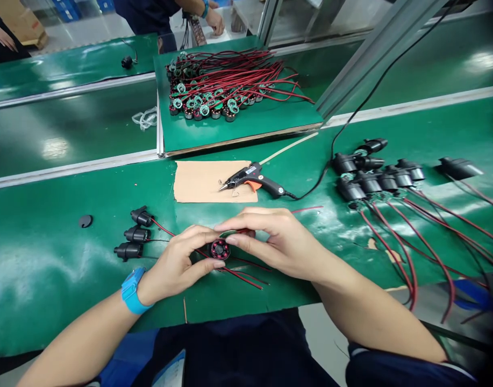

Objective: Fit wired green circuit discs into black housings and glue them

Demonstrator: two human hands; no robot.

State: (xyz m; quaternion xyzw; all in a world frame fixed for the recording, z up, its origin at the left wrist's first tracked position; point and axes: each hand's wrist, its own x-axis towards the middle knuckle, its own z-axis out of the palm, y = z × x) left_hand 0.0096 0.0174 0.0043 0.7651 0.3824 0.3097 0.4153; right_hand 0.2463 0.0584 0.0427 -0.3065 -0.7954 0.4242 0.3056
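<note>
My left hand (181, 263), with a blue wristband, grips a small black round motor part (219, 249) between thumb and fingers. Red coils show in its open face, which is turned toward me. Just above it, my right hand (276, 236) pinches a small green circuit board (229, 234), seen edge-on and partly covered by the fingers. Red and black wires (246, 278) trail under my hands across the green table. Left of my left hand lie three black plastic housings (137, 234) with wires.
A glue gun (252, 180) rests on cardboard (198, 180), its black cord running up right. Several wired black housings (375, 177) lie on the right. Behind, a raised green board (230, 129) bears many wired motor parts (214, 102). A co-worker's hand (215, 22) shows beyond.
</note>
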